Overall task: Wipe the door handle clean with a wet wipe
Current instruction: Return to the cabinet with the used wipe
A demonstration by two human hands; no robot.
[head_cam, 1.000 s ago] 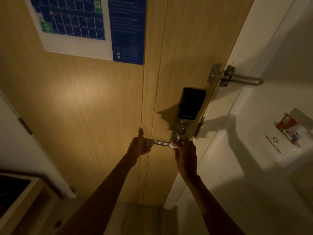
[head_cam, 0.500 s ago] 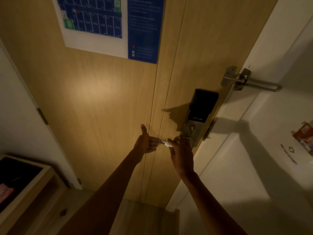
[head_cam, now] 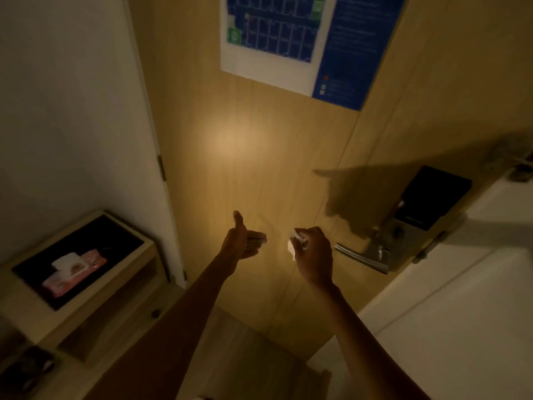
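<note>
The metal lever door handle (head_cam: 360, 257) sticks out from the wooden door (head_cam: 259, 157) under a black lock panel (head_cam: 432, 204). My right hand (head_cam: 313, 252) is just left of the handle's free end, apart from it, closed on a crumpled white wet wipe (head_cam: 292, 243). My left hand (head_cam: 242, 241) hovers further left in front of the door, thumb up and fingers curled, with nothing visible in it.
A pink pack of wet wipes (head_cam: 73, 271) lies on a black-topped wooden cabinet (head_cam: 86, 319) at the lower left. A blue and white floor-plan poster (head_cam: 291, 39) hangs on the door. A white wall (head_cam: 461, 298) and a door latch (head_cam: 519, 166) are at the right.
Both hands have come off the handle and moved left of it. The view has swung left, so the handle now sits at the right and the cabinet shows.
</note>
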